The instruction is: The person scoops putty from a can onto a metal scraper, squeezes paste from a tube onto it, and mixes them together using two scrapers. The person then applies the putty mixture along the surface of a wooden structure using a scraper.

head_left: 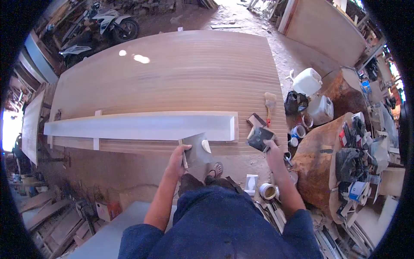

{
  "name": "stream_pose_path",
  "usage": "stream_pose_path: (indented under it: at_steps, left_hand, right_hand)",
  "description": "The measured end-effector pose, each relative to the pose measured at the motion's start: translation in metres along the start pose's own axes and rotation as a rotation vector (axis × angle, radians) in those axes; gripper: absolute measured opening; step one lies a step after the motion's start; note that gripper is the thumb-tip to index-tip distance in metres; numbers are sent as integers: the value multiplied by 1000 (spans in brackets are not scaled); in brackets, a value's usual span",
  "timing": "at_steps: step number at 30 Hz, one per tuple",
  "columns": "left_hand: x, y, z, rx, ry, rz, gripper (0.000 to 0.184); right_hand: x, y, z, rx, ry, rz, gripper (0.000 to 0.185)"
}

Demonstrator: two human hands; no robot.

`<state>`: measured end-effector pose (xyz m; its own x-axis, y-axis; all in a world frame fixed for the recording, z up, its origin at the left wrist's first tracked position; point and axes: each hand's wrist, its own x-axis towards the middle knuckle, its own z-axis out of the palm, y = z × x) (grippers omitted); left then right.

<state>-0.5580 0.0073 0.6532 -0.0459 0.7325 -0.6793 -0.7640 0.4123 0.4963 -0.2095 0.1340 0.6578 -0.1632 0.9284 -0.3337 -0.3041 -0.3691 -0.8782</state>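
Paste [206,147] is apparently being readied, plate [195,151] clasped by left hand [177,159], dark tool [258,137] by right hand [272,150], level handling needed.

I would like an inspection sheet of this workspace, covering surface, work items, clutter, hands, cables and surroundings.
Surface: ribbed panel, light brown.
Job's things: long white piece with raised edges, lying on the panel; thin grey sheet bearing a whitish lump; dark flat tool, blurred.
Clutter: brush and brown block near the panel's right edge; white jugs beyond that edge.
Hands: left hand grips the grey sheet; right hand holds the dark tool.
Cables: none identifiable with certainty.
Surroundings: motorcycle beyond the panel, far left; large leaning board, far right.
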Motion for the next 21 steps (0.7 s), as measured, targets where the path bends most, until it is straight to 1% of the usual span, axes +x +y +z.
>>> stream_pose_path:
  at_steps: [1, 4, 5, 6, 8, 9, 12, 15, 18, 21]
  left_hand:
    - [3, -6, -3, 11, 19, -3, 35]
    - [22, -18, -14, 63, 51, 14, 33]
    - [35, -22, -20, 84, 49, 40, 32]
    - [42, -23, -22, 105, 48, 63, 31]
    - [50, -12, -20, 240, 1, 30, 30]
    - [54, -8, -20, 306, -24, 19, 29]
    - [75, -16, -30, 452, -3, 69, 28]
    - [85, -23, -38, 543, -19, 161, 28]
    - [98, -26, -49, 651, -3, 166, 30]
    - [102, -26, -53, 659, -64, 198, 30]
  right_hand:
    - [-6, -15, 32, 196, -1, 10, 36]
    - [9, 10, 49, 277, 160, -96, 34]
    - [7, 13, 60, 169, 177, -157, 32]
    - [13, 18, 62, -7, 136, -247, 33]
    - [28, 32, 63, -367, 49, -425, 36]
    - [25, 26, 74, -311, 79, -383, 35]
    - [35, 36, 73, -501, 131, -526, 34]
    - [44, 35, 73, -597, -13, -663, 35]
    - [38, 35, 83, -675, -35, -588, 33]
    - [46, 51, 78, -747, -43, -696, 36]
